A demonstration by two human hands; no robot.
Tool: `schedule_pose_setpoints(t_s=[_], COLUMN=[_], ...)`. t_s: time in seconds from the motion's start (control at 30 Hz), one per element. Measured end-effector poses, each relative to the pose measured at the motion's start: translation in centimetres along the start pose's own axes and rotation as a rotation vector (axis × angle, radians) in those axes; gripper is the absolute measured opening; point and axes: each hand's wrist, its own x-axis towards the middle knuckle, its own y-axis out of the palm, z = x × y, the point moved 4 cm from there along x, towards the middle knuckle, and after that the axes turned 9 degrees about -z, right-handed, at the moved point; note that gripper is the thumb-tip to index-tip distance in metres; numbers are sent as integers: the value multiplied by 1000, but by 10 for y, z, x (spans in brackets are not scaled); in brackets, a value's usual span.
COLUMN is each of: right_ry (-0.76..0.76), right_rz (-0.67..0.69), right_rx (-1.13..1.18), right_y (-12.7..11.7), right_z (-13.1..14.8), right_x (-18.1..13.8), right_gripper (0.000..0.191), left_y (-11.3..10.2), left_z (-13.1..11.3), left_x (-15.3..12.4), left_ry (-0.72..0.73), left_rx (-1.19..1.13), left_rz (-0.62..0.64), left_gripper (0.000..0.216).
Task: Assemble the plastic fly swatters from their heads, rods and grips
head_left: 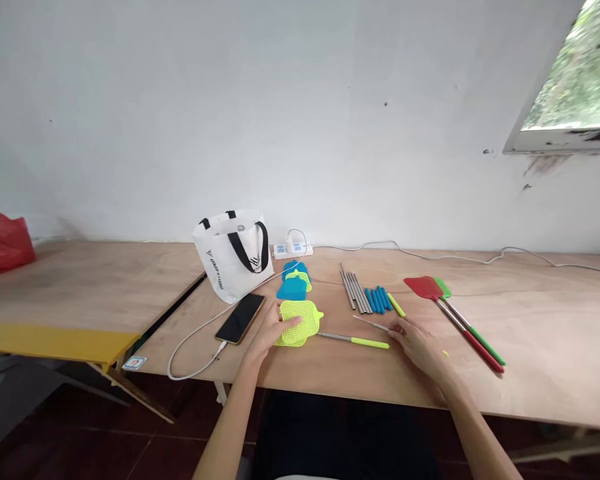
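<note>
My left hand (271, 332) pinches a yellow fly swatter head (303, 317) with a mesh surface, its pointed neck facing right. Under it lies another yellow swatter head, mostly covered, with a metal rod and yellow handle (370, 343) stretching to the right. My right hand (416, 340) is closed around a fly swatter handle, whose thin metal rod (371, 323) points left toward the swatter head. My palm hides most of that handle; a bit of yellow shows beyond it. Just behind the right fingers lies a loose yellow handle (396, 305).
Blue swatter heads (292, 289) lie behind my left hand. Metal rods (355, 291) and blue handles (378, 300) lie mid-table. Red (424, 287) and green (443, 287) fly swatters rest right. A phone (241, 319) with cable, white bag (233, 257) and power strip (293, 250) stand left and back.
</note>
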Motion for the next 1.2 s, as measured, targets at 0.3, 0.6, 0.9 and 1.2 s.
schedule_pose_setpoints(t_s=[0.3,0.6,0.9,1.2], right_ry=[-177,-298,-332,-339], right_rz=[-26,9,-28,-29], right_rx=[302,293,262,239], right_y=[3,2,-2,-2], right_z=[50,71,75,77], right_x=[-8,-15,-16,-17], right_gripper=[35,36,37,34], left_y=[16,31,30,38], left_z=[-8,-10,-13,-11], left_x=[-6,-14,-16,-19], left_ry=[11,-17,-27,-58], left_rx=[-103,-179,-136,-177], left_rz=[-49,10,33,80], left_gripper=[60,59,59,61])
